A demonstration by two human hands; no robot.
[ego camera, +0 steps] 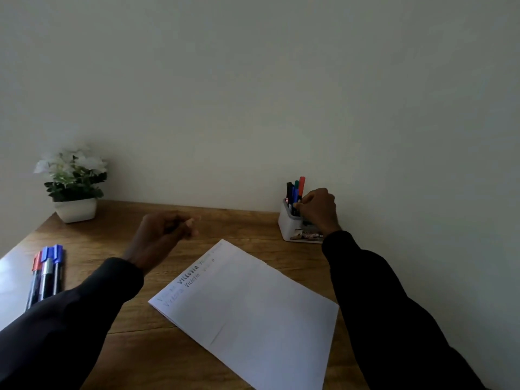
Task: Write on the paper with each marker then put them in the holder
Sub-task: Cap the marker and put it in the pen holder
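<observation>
A white sheet of paper (253, 313) lies tilted on the wooden table (135, 313), with several handwritten words near its top left corner. At the back right stands a white marker holder (289, 229) with several markers upright in it. My right hand (319, 209) is at the holder's top, its fingertips pinching the tall orange-red marker (302, 184) that stands in it. My left hand (163, 235) hovers above the table left of the paper, fingers loosely curled and holding nothing. Three capped markers (46, 274) lie side by side at the far left.
A white pot with a white-flowered plant (74, 187) stands at the table's back left corner. The loose markers lie on a pale, shiny patch at the table's left edge (11, 280). A plain wall runs right behind the table.
</observation>
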